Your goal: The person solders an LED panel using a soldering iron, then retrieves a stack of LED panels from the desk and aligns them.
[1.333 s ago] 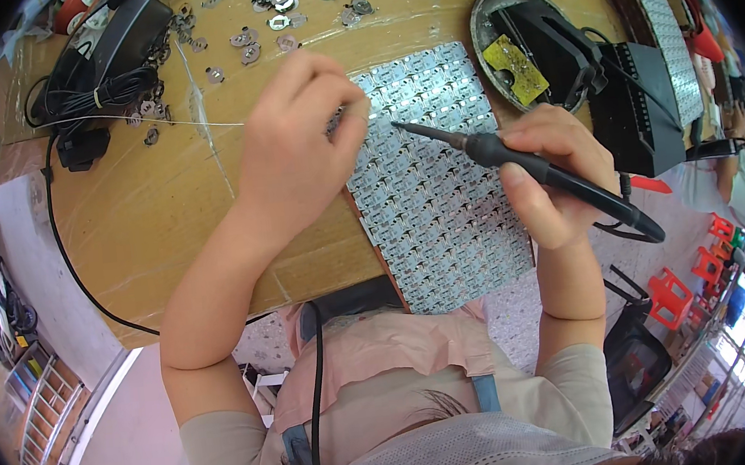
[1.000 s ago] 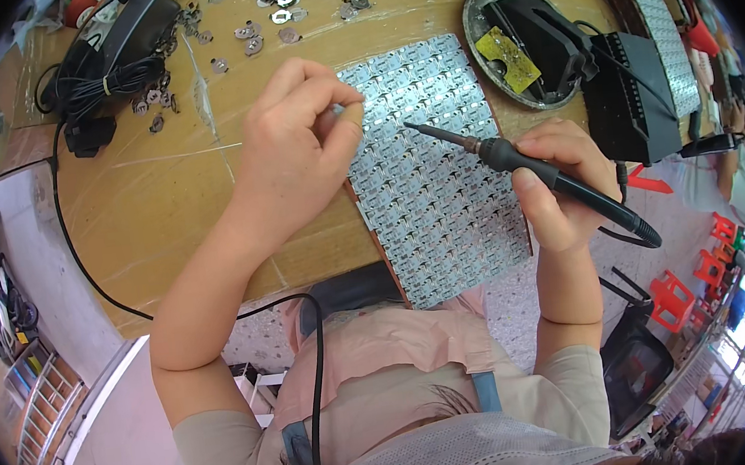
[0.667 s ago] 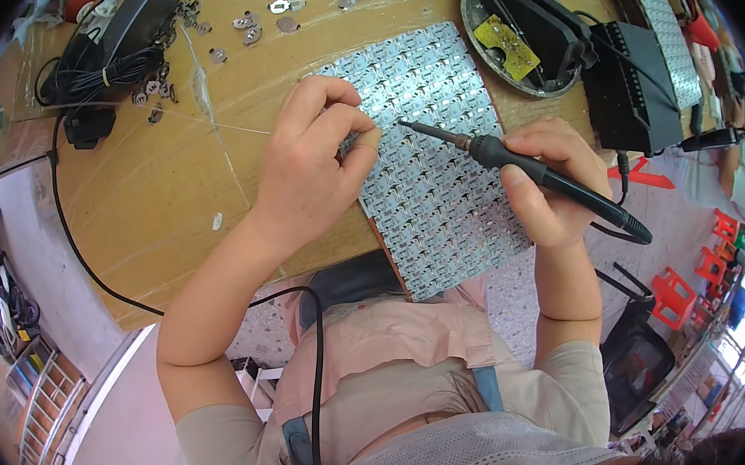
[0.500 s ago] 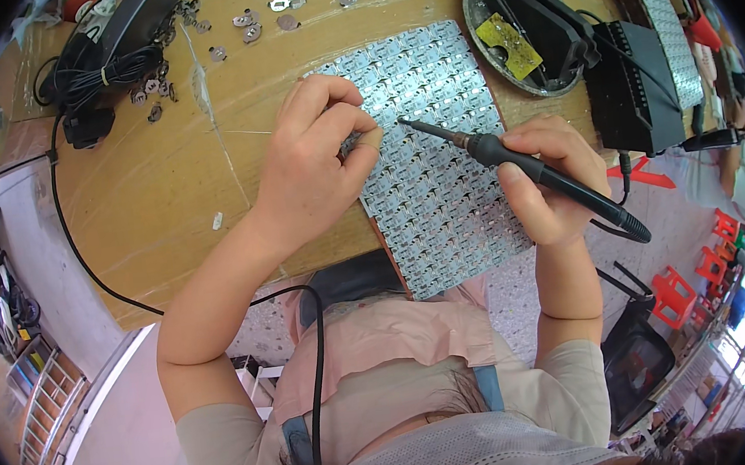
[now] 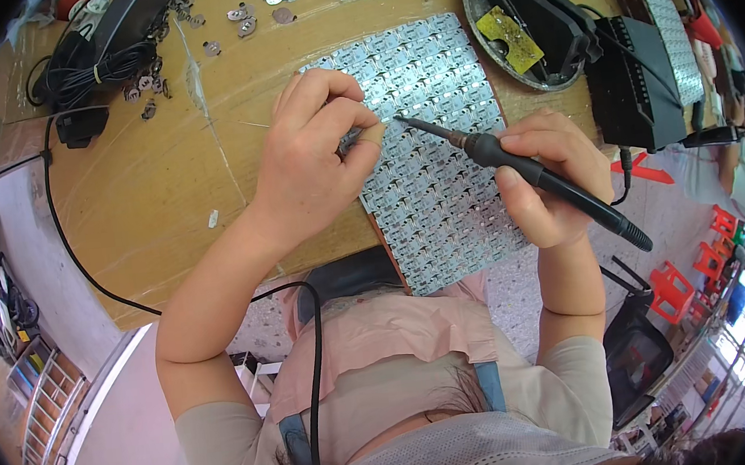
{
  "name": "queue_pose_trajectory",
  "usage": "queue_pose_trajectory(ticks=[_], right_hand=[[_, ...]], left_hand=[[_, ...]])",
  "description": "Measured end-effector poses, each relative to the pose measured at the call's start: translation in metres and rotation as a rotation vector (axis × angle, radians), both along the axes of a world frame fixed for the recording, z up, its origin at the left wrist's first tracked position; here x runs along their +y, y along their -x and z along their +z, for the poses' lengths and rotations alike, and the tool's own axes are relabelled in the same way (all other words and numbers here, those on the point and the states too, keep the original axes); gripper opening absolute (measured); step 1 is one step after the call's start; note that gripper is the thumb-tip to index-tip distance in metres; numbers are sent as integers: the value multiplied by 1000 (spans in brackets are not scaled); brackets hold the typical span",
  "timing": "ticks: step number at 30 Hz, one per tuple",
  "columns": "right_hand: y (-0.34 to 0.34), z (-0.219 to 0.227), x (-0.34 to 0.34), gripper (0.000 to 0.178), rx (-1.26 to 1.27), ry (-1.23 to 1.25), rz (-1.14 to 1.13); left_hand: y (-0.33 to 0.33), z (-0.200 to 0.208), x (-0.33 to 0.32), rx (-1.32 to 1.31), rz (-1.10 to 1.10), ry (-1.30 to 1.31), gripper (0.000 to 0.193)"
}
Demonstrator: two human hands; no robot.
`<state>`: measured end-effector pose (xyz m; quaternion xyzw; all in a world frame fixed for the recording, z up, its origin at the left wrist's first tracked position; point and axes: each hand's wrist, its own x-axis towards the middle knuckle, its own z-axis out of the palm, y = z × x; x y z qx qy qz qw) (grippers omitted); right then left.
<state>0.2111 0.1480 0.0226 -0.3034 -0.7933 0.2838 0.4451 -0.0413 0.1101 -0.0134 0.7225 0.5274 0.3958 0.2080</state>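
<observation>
A board of small silvery circuits in rows (image 5: pixel 443 217) lies on the wooden table before me, its near end reaching past the table edge. My right hand (image 5: pixel 555 170) grips a black soldering iron (image 5: pixel 523 162) like a pen. The iron's tip meets or hovers just over the upper middle of the board; I cannot tell which. Over the board's left edge, my left hand (image 5: pixel 311 153) is pinched closed near that tip. A thin wire, apparently solder wire (image 5: pixel 253 125), trails out behind it. Something small and grey shows between its fingers, mostly hidden, and the thumb end looks tan.
A round metal tray (image 5: pixel 479 54) holds a black iron stand and a yellow sponge (image 5: pixel 508 40). Beside it sits a black box (image 5: pixel 636 86). Small round metal parts (image 5: pixel 244 19) lie scattered at the back. A bundled black cable (image 5: pixel 106 72) and adapter (image 5: pixel 82 126) are at the left.
Both hands hold nearly the same pose, with the iron's tip at about the same spot on the board. The whole view has shifted slightly.
</observation>
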Motion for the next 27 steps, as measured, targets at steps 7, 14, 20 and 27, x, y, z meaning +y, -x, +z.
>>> queue_pose_trajectory(ticks=[7,14,20,27], right_hand=[[-12,1,-12,26,54,48,-19],[-10,0,-14,25,14,49,-42],[-9,2,-15,24,9,42,-38],[-7,2,-14,23,6,30,-32]], left_hand=[[0,1,-2,27,-50,-38,15],[-3,1,-2,38,-63,-57,15],[-3,0,-3,26,-71,-44,15],[-4,-1,-1,53,-75,-61,15]])
